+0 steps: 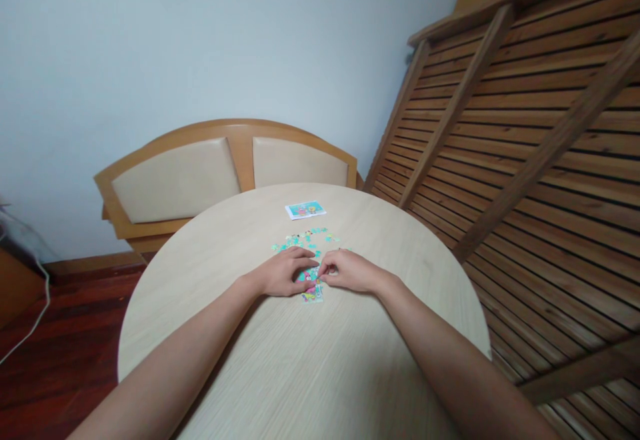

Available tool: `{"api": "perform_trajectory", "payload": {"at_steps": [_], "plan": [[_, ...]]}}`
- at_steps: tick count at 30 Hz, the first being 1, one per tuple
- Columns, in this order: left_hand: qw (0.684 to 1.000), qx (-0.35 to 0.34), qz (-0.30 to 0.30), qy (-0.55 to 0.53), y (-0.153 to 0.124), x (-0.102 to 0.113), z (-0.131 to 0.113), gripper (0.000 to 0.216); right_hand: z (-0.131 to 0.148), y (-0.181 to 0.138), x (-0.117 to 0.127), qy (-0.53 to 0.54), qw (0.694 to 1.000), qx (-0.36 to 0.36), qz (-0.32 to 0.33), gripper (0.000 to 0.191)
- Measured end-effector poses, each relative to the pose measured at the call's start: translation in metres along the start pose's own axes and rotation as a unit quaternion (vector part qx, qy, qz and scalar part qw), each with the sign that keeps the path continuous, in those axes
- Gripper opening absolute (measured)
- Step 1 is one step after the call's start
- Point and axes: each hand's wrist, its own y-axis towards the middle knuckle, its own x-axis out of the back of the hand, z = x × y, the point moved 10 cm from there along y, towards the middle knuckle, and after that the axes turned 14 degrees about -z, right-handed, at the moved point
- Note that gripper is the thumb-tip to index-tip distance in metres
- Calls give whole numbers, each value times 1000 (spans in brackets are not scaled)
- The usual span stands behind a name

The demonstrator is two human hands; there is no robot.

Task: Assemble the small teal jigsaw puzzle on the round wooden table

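Note:
A partly joined jigsaw puzzle (313, 295) with teal, pink and yellow print lies flat on the round table between my hands. My left hand (283, 273) rests on its left side, fingers apart and curved, with the thumb and fingertips touching the joined pieces. At the right edge of the puzzle, my right hand (353, 271) is closed in a pinch on a small puzzle piece, mostly covered by the fingertips. Loose puzzle pieces (317, 231), mainly teal, are scattered just beyond both hands; some are partly hidden by the left hand.
A folded picture sheet (305, 210) with a teal cartoon print lies farther back on the pale round table (295, 367). Behind the table stands a padded wooden headboard (240, 153) against the wall. Wooden slats (530, 133) lean at the right, and a white cable (46, 293) hangs at the left.

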Motion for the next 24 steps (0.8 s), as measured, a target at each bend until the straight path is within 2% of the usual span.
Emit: {"api": "perform_trajectory", "payload": {"at_steps": [4, 7, 10, 15, 20, 24], "plan": [[1000, 3, -1, 2, 0, 2, -1, 45, 1, -1, 1, 21, 1000, -9, 14, 17], [1000, 8, -1, 5, -1, 2, 0, 46, -5, -1, 14, 41, 999, -24, -16, 19], [1000, 12, -3, 6, -3, 2, 2, 46, -25, -3, 34, 33, 995, -63, -72, 20], [1000, 10, -4, 5, -5, 2, 4, 46, -56, -9, 48, -3, 990, -91, -106, 19], [1000, 6, -2, 5, -6, 2, 3, 46, -62, -11, 51, -10, 988, -104, -112, 19], [1000, 4, -5, 7, -5, 3, 2, 45, -63, -12, 47, -14, 991, -99, -88, 17]]}}
